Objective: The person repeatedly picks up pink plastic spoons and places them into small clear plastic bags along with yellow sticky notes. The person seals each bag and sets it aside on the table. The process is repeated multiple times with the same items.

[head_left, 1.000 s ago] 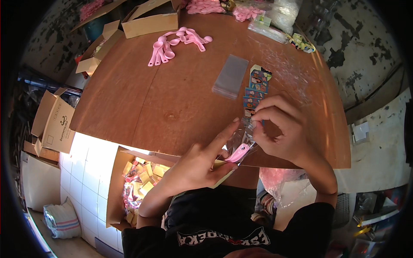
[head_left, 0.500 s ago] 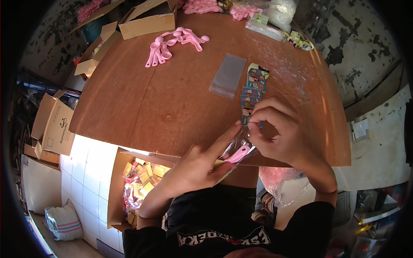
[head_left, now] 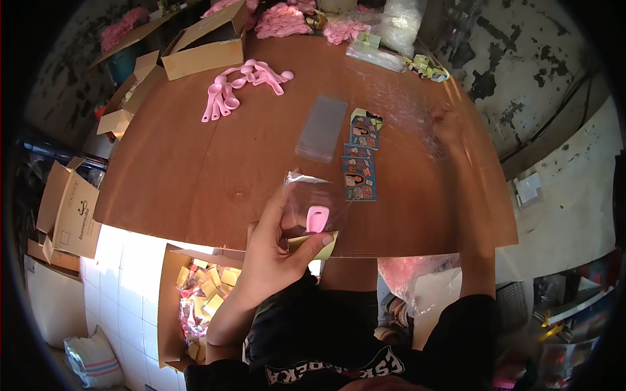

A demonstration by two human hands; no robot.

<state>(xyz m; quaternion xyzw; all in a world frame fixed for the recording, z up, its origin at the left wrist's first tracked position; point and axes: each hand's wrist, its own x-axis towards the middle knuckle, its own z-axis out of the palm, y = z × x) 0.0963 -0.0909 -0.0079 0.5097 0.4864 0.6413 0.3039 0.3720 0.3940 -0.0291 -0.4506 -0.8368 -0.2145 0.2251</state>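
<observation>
Near the table's front edge, my left hand (head_left: 274, 264) is closed on a small clear plastic bag (head_left: 303, 189). Inside the bag shows the end of a pink spoon handle (head_left: 317, 219) with a slot in it, and a yellow card (head_left: 323, 247) sits at its lower end under my thumb. My right hand (head_left: 446, 127) is stretched far out to the right, over a heap of thin clear plastic strips (head_left: 411, 107); its fingers are smeared and dim. Between the hands lie a row of blue printed cards (head_left: 360, 173) and a stack of flat clear bags (head_left: 321, 127).
Pink measuring spoons (head_left: 225, 91) lie at the far left of the brown table (head_left: 163, 182). An open carton (head_left: 205, 55) stands behind them. Pink bundles (head_left: 280, 21) line the back. Below the table's left front, a box (head_left: 168, 313) holds several filled packets.
My right hand has left the bag and swung far right and away to the plastic strips. The left hand keeps the bag, now tilted more upright and shifted left.
</observation>
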